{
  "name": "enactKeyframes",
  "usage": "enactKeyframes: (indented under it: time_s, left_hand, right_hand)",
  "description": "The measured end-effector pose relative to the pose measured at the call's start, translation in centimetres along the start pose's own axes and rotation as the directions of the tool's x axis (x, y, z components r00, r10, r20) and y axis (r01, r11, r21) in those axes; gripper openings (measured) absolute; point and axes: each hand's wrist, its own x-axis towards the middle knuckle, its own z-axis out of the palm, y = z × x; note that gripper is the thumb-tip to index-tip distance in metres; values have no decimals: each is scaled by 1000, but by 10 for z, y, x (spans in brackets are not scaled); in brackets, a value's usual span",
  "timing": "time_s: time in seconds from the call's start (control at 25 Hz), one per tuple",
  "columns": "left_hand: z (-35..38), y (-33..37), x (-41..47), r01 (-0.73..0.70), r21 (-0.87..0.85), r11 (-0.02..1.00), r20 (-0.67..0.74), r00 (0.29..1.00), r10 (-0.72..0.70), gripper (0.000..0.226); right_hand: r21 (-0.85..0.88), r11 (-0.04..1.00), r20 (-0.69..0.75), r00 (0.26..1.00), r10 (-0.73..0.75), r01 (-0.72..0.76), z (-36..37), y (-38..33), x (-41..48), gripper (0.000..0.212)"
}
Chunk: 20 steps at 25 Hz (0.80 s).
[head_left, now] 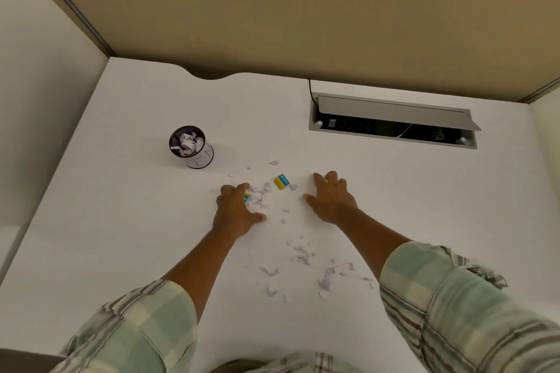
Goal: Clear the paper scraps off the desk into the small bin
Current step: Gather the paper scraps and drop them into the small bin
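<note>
Although the small round black mesh bin (191, 145) at the far left of the white counter (121, 221) already holds a heap of crumpled white paper scraps, we judge the job only partly done. Torn white paper scraps (266, 197) lie between our hands, more scraps (303, 254) nearer us between the forearms, with a yellow-and-blue paper piece (281, 182). Our left hand (236, 212) and right hand (330, 200) rest palm-down, fingers spread, gripping nothing, flanking the far cluster, well apart from the bin.
</note>
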Motion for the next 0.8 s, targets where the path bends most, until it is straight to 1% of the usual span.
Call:
enactKeyframes:
  time_s: [0.12,0.24,0.36,0.44,0.48,0.52,0.68,0.72,0.8]
  left_hand:
    - [1,3,-1,-60,86,994,14,998,59,97]
    - [5,1,-12,-113,182,977,32,993,109,94]
    - [11,-7,-29,-161,238,958,38,987,156,80]
    - [15,-12,-38,-176,211,962,39,984,171,68]
    - [16,-13,-42,-162,178,971,37,987,158,62]
    - [17,-13,-45,-153,160,975,34,988,149,56]
    - [21,-13,-54,-161,176,971,-2,986,164,34]
    - [21,-13,-55,-160,163,974,-2,987,162,31]
    - [19,-12,-56,-149,106,983,3,989,149,25]
  right_hand:
    - [-123,981,8,989,-150,149,13,-18,-10,66]
    - [-225,940,38,966,-255,257,29,-25,-30,68]
    - [-229,920,119,947,-297,317,41,-27,-53,82]
    - [-216,916,164,937,-308,339,47,-26,-68,88]
    - [-217,913,176,933,-313,347,50,-26,-75,86]
    - [-227,907,175,931,-320,355,53,-26,-82,79]
    - [-250,888,82,922,-378,386,67,-30,-100,34]
    - [-244,892,71,924,-376,381,70,-31,-102,28]
    - [-211,912,45,935,-351,352,75,-31,-101,26]
